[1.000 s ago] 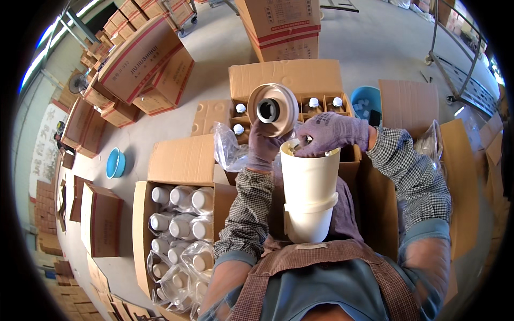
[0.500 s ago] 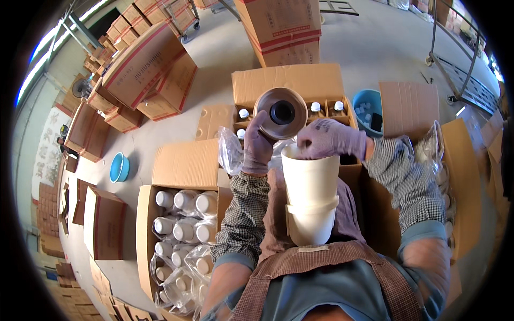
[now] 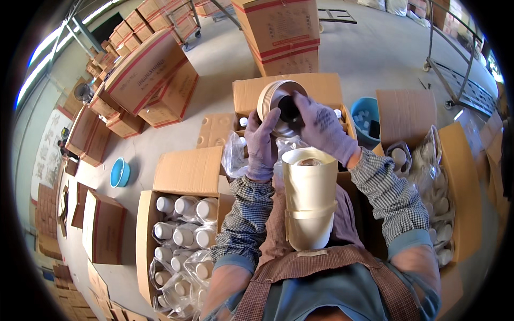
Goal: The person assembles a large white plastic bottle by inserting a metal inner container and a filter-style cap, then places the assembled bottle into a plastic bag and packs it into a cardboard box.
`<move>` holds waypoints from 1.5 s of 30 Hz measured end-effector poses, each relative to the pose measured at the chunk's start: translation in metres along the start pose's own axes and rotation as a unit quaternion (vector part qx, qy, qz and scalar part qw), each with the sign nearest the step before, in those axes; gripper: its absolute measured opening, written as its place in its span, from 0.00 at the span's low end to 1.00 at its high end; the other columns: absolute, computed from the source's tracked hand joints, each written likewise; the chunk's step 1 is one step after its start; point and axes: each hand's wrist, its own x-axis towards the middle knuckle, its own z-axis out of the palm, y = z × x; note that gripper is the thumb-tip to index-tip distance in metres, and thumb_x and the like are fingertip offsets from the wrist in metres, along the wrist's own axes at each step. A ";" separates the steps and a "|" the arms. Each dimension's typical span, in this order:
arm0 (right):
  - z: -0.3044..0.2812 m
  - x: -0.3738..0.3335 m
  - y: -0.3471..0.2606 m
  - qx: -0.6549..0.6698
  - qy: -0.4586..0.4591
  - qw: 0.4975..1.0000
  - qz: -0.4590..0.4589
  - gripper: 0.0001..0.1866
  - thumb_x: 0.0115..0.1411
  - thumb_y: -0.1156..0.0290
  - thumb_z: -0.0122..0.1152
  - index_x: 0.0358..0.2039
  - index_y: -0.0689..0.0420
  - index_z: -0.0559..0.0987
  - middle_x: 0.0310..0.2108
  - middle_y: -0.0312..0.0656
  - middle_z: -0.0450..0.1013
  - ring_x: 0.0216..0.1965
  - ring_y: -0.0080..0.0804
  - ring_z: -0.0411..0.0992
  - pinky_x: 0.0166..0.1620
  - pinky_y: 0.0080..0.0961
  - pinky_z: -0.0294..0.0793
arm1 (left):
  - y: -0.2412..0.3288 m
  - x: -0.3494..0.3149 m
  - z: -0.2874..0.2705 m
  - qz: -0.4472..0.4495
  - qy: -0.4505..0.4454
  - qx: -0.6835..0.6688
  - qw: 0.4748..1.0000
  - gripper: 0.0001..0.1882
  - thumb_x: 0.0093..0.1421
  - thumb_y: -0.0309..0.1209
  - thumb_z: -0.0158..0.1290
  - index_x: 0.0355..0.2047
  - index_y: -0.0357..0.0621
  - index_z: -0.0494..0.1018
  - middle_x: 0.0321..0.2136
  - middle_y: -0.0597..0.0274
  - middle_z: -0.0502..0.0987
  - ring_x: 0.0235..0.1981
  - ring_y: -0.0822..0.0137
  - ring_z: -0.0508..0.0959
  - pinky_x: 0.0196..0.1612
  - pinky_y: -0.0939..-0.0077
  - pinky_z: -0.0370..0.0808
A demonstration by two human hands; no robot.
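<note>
My left hand [image 3: 262,147], in a purple-grey work glove, is closed on the lower left rim of a round cream lid [image 3: 266,102] with ridged rings round its side. The lid is tilted, and a black round part [image 3: 289,108] shows at its middle. My right hand [image 3: 324,128], gloved alike, grips the lid from the right, fingers bent over its edge by the black part; their tips are partly hidden. Below both hands a cream cylindrical container [image 3: 309,198] stands upright at my lap, open at the top, with something clear and shiny inside its mouth.
On the left is an open carton [image 3: 144,241] of white-capped bottles in clear plastic. Another carton [image 3: 466,198] of bagged bottles lies right. Ahead, a divided carton [image 3: 316,80] holds bottles. Blue tubs [image 3: 120,172] and stacked cartons [image 3: 278,32] stand on the floor.
My right hand has come up out of the container's mouth to the lid and now grips it. The lid has tipped from facing me to a slant, held in my left hand throughout.
</note>
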 end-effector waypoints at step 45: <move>-0.034 -0.095 0.032 0.455 -0.151 0.863 0.157 0.29 0.53 0.51 0.74 0.50 0.57 0.79 0.54 0.45 0.72 0.58 0.37 0.70 0.59 0.34 0.70 | -0.063 -0.037 -0.057 0.040 -0.264 0.044 0.963 0.29 0.64 0.54 0.54 0.52 0.40 0.76 0.60 0.49 0.70 0.63 0.52 0.67 0.66 0.56 0.63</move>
